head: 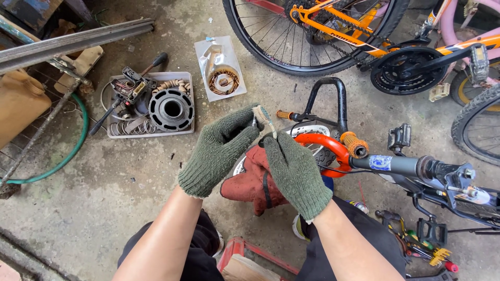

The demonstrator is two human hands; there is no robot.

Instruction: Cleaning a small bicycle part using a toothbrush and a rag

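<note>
a small dark part (259,125) with a frayed, tan cord end sits pinched between both gloved hands, left hand (219,151) and right hand (294,171) closed on it, above a red rag (250,182) and the orange bike handlebar (325,145).

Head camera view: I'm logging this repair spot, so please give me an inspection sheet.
Surface: stained concrete floor.
Job's things: small dark part with a frayed pale end, pinched by both hands.
Clutter: grey tray of metal parts; clear bag.
Grips: left hand and right hand, green knit gloves.
Cables: green hose; thin black cable by the orange handlebar.
Surroundings: bicycle wheel; red cloth.
</note>
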